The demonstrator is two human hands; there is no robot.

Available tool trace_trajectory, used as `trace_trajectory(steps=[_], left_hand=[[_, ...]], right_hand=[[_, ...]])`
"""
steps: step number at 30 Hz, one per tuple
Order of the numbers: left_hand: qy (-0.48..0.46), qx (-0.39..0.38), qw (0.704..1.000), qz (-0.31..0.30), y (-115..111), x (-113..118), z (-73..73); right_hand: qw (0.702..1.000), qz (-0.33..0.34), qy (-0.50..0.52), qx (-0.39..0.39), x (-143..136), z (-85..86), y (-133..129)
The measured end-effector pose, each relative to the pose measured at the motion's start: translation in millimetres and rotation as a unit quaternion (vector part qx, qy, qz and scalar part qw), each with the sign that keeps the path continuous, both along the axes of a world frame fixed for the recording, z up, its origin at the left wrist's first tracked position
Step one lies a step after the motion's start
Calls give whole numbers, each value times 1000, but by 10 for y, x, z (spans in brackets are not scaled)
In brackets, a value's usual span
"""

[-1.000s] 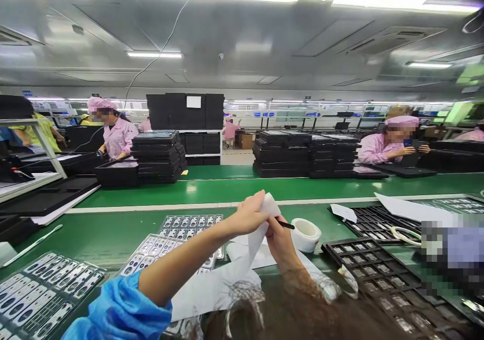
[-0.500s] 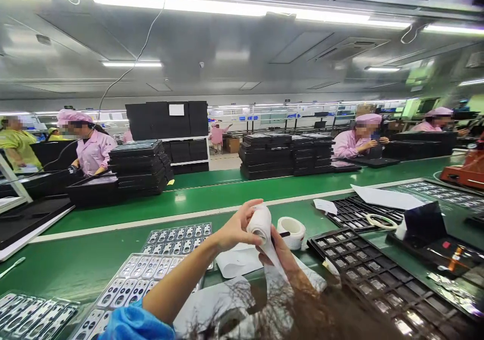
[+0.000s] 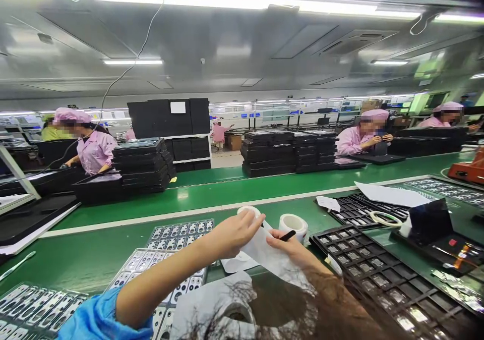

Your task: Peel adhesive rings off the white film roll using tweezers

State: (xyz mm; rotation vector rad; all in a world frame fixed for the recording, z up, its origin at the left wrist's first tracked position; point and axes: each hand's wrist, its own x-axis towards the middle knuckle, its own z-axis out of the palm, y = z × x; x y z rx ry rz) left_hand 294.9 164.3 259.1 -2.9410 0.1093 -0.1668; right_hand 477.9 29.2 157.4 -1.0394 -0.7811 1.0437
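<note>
My left hand (image 3: 239, 231) is closed on a white roll (image 3: 247, 210), its upper rim showing above the fingers. A white strip (image 3: 260, 253) runs from the roll toward my right hand (image 3: 286, 245), which pinches its edge. A slim black tool (image 3: 289, 235), perhaps a pen or tweezers, sticks out of my right hand; its other end is hidden. Behind that hand a second white roll (image 3: 298, 236) stands on the green table. Below lie a white sheet (image 3: 204, 299) and another roll (image 3: 247, 314), partly covered by strands of hair.
Clear trays of lens-plate parts (image 3: 181, 235) lie at the left. A black compartment tray (image 3: 372, 269) fills the right, with a black box (image 3: 429, 224) beyond it. Co-workers in pink (image 3: 359, 140) sit across the green bench (image 3: 212, 191), near stacked black trays (image 3: 268, 153).
My left hand has turned over the roll, hiding its core, and my right hand has moved slightly right. More of the strip is stretched between them. The view has shifted a little.
</note>
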Motion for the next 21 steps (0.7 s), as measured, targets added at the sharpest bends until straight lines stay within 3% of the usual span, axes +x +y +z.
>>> trace_trajectory(steps=[2,5,8,10,12,14,16,18,21], left_hand=[[15,76,997,-25,-105,-1,-49],[25,70,995,-73,-175,-18,-96],[24,-34,995,-94,-142,-44,-82],[22,-163,982,-87,-94,-66,-63],[18,-348,935,-57,-70,-90,-71],[7,-524,852,-12,-91,-116,-118],[-2,-626,780,23,-143,-139,-195],[-8,-650,759,33,-183,-152,-284],[-20,-626,780,19,-166,-128,-406]], right_hand=[[1000,7,-29,6,-78,15,81],[998,-1,-57,13,-176,17,178],[999,16,-38,6,-219,6,181],[999,36,2,4,-237,-21,121],[998,43,48,1,-268,-64,43],[995,48,84,-6,-315,-112,-17],[993,50,107,-10,-364,-153,-43],[992,46,119,-7,-399,-181,-50],[992,38,122,6,-436,-166,-56]])
